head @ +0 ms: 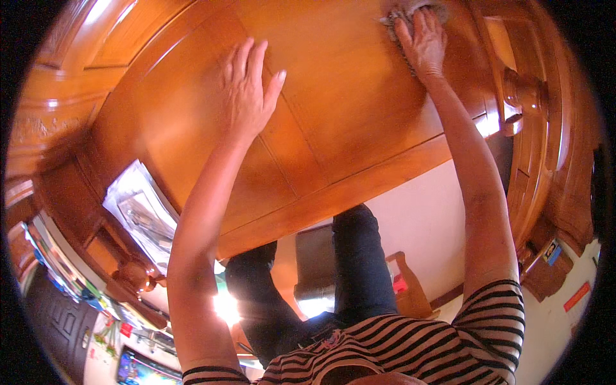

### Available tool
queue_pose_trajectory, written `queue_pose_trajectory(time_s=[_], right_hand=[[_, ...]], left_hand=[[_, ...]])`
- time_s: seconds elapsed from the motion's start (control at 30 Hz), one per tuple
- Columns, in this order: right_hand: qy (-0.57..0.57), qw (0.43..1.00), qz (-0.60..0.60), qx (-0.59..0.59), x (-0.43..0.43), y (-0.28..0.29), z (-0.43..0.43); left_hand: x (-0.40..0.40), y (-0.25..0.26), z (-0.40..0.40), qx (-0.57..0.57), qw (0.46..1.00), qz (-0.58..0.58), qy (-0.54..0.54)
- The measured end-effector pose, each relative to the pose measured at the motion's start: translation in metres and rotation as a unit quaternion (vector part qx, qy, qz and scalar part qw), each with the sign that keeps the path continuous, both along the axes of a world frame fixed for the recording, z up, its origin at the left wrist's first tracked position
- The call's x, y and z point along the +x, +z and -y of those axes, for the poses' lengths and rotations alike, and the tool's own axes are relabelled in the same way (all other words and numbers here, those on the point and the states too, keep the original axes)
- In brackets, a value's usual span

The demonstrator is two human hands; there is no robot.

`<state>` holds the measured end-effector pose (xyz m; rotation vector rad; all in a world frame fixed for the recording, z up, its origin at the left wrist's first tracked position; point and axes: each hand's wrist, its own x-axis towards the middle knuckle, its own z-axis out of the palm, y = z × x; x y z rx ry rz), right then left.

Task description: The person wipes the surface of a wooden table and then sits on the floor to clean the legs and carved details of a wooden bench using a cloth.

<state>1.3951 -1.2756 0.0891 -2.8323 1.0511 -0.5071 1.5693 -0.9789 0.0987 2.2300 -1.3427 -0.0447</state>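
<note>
My right hand (423,41) presses down on a grey cloth (408,19) near the far right part of a polished wooden seat (332,82), which looks like a bench or settee. Part of the cloth sticks out past my fingers and beside my wrist. My left hand (248,94) is over the middle-left of the same seat, palm down with fingers apart and nothing in it. Whether its palm touches the wood I cannot tell.
Sheets of paper or a magazine (144,211) lie at the seat's left end. A carved wooden backrest (110,43) rises at upper left, and a turned wooden armrest (527,96) stands at right. Printed matter (67,274) is stacked beyond the left armrest. A lit screen (144,368) shows at lower left.
</note>
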Motion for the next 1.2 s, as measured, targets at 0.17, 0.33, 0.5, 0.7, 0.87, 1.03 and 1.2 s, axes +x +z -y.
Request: queue_pose_trajectory(time_s=[0.17, 0.33, 0.5, 0.7, 0.87, 1.03, 1.2], right_hand=[[-0.025, 0.999, 0.005, 0.034, 0.0, 0.009, -0.002], [0.01, 1.0, -0.008, 0.0, -0.011, -0.001, 0.016], [-0.021, 0.997, -0.026, 0.071, -0.006, 0.012, 0.012], [-0.039, 0.99, -0.045, 0.13, -0.008, 0.026, 0.022], [-0.034, 0.987, -0.045, 0.153, -0.007, 0.023, 0.018], [-0.021, 0.979, -0.015, 0.204, -0.016, 0.036, 0.023], [0.155, 0.942, 0.058, 0.292, -0.092, 0.082, 0.049]], left_hand=[[0.033, -0.016, 0.11, 0.006, 0.997, 0.012, 0.076], [0.027, -0.019, 0.143, 0.091, 0.982, 0.069, 0.151], [0.027, -0.018, 0.143, 0.127, 0.978, 0.069, 0.15], [0.023, -0.009, 0.156, 0.144, 0.976, 0.08, 0.14], [0.023, -0.01, 0.149, 0.154, 0.976, 0.081, 0.133], [0.026, -0.012, 0.147, 0.176, 0.971, 0.1, 0.13], [0.026, -0.016, 0.145, 0.183, 0.966, 0.122, 0.138]])
